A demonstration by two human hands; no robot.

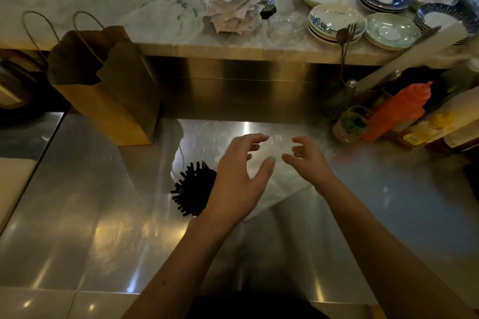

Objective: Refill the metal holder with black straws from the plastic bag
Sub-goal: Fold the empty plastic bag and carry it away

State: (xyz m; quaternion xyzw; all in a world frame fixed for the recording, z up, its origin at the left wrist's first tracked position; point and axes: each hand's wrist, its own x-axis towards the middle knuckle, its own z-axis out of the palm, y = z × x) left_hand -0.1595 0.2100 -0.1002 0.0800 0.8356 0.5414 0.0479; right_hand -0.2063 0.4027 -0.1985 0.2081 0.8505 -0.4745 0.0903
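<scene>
Head view: my left grip [236, 184] and right grip [308, 163] hover open-fingered, holding nothing, over the plastic bag [207, 141] on the counter [103, 215]. Black straws [193, 189] stand bunched beside the left grip.

straws [194, 189] left of the plastic bag [212, 137], apparently touching it

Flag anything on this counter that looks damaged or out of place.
The brown paper bag at the back left has a ragged, crumpled top edge. The receipts on the marble ledge are curled and untidy.
</scene>
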